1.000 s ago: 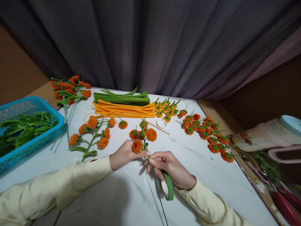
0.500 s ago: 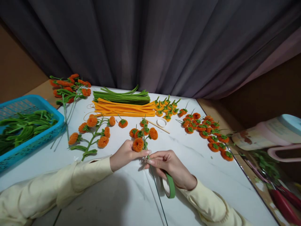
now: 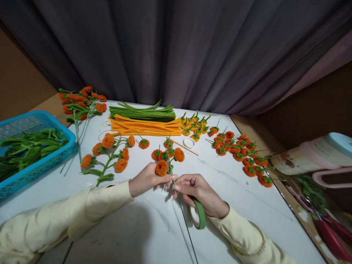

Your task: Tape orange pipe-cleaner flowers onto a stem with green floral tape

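My left hand point(image 3: 148, 179) pinches the green stem of a spray of orange fuzzy pumpkin-shaped flowers point(image 3: 161, 168) between thumb and fingers. Below the pinch, a long thin dark wire stem point(image 3: 188, 231) runs down toward the front of the table. Close by on the right, my right hand point(image 3: 202, 192) is closed at the stem, thumb against fingers. A roll of green floral tape point(image 3: 202, 216) hangs under its palm, held by the curled fingers. The tape's strip at the fingertips is too small to make out. A finished-looking orange branch with leaves point(image 3: 107, 161) lies left of my hands.
A blue basket point(image 3: 72, 141) of green fuzzy leaves stands left. Behind lie green pipe cleaners point(image 3: 143, 113), orange pipe cleaners point(image 3: 145, 126), a white ring point(image 3: 189, 142) and a wooden stick point(image 3: 192, 151). Loose orange flowers point(image 3: 239, 148), a tumbler point(image 3: 305, 156) and red-handled pliers point(image 3: 330, 234) are right.
Both hands stay at the stem with nearly the same grip. My right hand and the tape roll have shifted very slightly up.
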{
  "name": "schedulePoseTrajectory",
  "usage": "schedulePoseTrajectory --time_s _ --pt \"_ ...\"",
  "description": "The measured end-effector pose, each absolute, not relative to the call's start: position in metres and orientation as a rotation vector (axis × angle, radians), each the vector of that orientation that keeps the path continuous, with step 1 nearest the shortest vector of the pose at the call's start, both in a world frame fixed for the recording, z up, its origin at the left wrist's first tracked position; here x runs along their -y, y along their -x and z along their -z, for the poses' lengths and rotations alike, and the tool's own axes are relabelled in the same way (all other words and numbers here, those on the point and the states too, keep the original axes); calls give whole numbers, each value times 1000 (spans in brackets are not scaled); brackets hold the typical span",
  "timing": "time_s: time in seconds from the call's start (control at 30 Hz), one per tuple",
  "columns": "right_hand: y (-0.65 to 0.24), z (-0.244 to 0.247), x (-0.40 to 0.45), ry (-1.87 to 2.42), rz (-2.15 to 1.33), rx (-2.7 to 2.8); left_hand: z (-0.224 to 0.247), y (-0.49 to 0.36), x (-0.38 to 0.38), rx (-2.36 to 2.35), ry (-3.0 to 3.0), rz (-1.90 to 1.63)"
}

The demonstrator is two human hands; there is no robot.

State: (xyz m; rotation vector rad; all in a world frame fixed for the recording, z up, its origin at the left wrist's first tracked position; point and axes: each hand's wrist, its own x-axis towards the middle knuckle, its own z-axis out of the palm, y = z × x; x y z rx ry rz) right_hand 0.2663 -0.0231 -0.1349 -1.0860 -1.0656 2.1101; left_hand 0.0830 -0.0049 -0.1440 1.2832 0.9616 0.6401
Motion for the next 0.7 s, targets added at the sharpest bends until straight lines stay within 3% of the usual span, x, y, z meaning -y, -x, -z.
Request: schedulePoseTrajectory --time_s 0.23,0.7 --pt "-266 139 20 1055 -2243 958 143 -83 4 -924 -1247 -634" --pt "-266 138 21 1128 -2159 993 144 -84 5 -969 -1261 -626"
